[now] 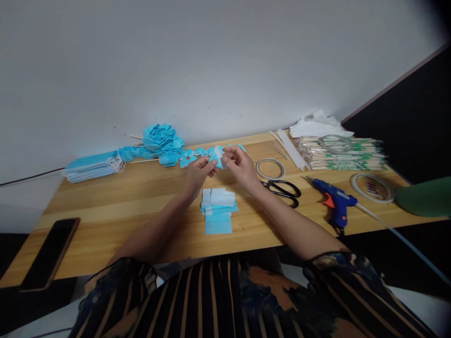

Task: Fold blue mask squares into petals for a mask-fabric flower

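Note:
Between my two hands is a small folded piece of light blue and white fabric (219, 161), cut like face mask material. My left hand (200, 174) pinches its left side between thumb and fingers. On its right side, my right hand (241, 165) grips it with thumb and forefinger. Below my hands lies a pile of blue and white fabric squares (218, 206). Just behind my hands, folded blue petals (192, 154) rest in rows, partly hidden by my fingers. Blue fabric flowers (162, 141) on sticks lie farther left.
Left are stacked face masks (93, 166) and a phone (51, 253). Right of my hands are a tape roll (270, 161), black-handled scissors (283, 191), a blue glue gun (334, 199), another tape ring (355, 188), packed wooden sticks (347, 157) and white strips (292, 149). A wall stands behind.

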{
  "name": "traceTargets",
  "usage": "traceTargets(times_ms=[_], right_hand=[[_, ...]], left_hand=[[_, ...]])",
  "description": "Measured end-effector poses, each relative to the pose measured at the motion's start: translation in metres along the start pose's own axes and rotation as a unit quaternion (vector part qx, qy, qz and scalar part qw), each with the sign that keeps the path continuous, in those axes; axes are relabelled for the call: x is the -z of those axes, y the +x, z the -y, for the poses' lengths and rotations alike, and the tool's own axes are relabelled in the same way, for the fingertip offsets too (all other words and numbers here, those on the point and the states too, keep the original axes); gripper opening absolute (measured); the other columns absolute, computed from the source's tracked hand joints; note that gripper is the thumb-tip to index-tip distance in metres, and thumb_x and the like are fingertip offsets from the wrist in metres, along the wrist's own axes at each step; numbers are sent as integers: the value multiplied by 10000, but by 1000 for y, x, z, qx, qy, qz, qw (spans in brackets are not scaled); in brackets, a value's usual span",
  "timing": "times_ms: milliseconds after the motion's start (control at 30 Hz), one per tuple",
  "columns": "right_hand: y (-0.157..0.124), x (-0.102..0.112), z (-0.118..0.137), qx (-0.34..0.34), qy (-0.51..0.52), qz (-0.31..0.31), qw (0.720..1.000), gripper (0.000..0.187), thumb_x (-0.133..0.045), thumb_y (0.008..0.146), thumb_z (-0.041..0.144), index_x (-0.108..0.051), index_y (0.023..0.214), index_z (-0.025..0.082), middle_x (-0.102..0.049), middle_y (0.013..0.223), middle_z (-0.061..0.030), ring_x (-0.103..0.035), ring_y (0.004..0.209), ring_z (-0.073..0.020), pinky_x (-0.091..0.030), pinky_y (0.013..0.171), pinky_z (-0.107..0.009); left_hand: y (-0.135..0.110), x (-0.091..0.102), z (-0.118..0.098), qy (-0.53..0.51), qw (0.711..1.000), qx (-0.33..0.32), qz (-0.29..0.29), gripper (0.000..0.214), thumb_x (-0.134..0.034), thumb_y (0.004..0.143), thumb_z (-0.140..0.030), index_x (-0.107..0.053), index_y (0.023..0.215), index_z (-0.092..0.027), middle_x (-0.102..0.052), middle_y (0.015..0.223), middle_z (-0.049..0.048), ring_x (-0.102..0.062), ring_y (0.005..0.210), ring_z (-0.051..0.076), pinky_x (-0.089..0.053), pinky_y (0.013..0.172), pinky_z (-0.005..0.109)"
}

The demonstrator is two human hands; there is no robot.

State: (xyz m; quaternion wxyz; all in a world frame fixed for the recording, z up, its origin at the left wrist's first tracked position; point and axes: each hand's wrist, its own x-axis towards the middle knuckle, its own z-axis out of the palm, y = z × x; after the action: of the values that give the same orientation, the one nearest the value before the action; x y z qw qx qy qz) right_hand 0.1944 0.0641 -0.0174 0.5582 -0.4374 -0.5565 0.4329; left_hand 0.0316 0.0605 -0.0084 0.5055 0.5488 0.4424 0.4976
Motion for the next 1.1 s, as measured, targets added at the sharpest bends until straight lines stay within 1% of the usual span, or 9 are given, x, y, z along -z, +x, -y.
traceTargets(times_ms=[100,167,267,367,467,633,767,967,1100], right_hand=[[1,2,1,-18,18,32,999,365,-678,795,456,-677,1077,223,-700,861,-4,-641,812,-174,-499,785,-338],[1,3,4,-21,8,54,998,295,-680,797,464,-688,951,212,-681,812,1,-612,772,-166,-480,762,-330],[-1,3,6,-6,-26,62,998,260,-669,786,464,-630,749,210,-600,710,17,-528,685,-142,-419,694,-313],[0,2,5,1,-57,54,997,259,-652,773,447,-572,680,219,-527,661,33,-455,644,-127,-364,652,-305],[2,4,1,2,-57,36,998,284,-635,797,479,-552,698,226,-505,651,40,-435,631,-126,-353,644,-305],[7,8,-2,6,-41,6,999,326,-650,817,538,-566,740,233,-526,658,34,-450,637,-135,-357,640,-307],[6,8,-4,4,-43,10,999,333,-664,824,540,-570,738,232,-515,646,38,-442,638,-134,-355,642,-304],[4,6,-5,2,-40,13,999,325,-667,814,538,-583,758,229,-519,667,36,-453,641,-135,-363,649,-305],[3,5,-3,7,-42,21,999,315,-654,821,512,-558,731,226,-496,649,42,-434,621,-127,-354,634,-303]], left_hand=[[0,1,1,7,1000,2,10,299,-778,760,-446,-670,700,-173,-657,611,4,-554,545,101,-463,568,243],[1,1,3,20,1000,5,16,294,-775,771,-442,-672,701,-176,-656,612,3,-554,547,101,-464,570,241],[1,2,5,39,999,2,17,293,-775,782,-438,-668,692,-180,-651,600,-3,-555,544,102,-463,567,238],[2,2,7,55,998,-1,15,302,-796,775,-443,-670,691,-181,-640,581,-14,-557,539,100,-463,566,231],[4,2,6,43,999,3,2,299,-784,796,-447,-680,723,-176,-667,612,-3,-566,545,99,-467,566,228],[7,6,3,-36,998,20,-45,333,-685,884,-496,-700,854,-164,-693,663,20,-589,553,103,-458,547,223],[7,5,1,-34,998,31,-38,344,-701,874,-506,-679,843,-164,-691,665,21,-587,553,102,-454,547,224],[5,1,3,-24,999,29,0,231,-777,761,-360,-662,838,-176,-710,679,5,-588,560,100,-461,559,227],[5,1,5,-37,999,32,4,206,-768,759,-325,-632,802,-175,-710,677,7,-591,558,100,-465,561,227]])
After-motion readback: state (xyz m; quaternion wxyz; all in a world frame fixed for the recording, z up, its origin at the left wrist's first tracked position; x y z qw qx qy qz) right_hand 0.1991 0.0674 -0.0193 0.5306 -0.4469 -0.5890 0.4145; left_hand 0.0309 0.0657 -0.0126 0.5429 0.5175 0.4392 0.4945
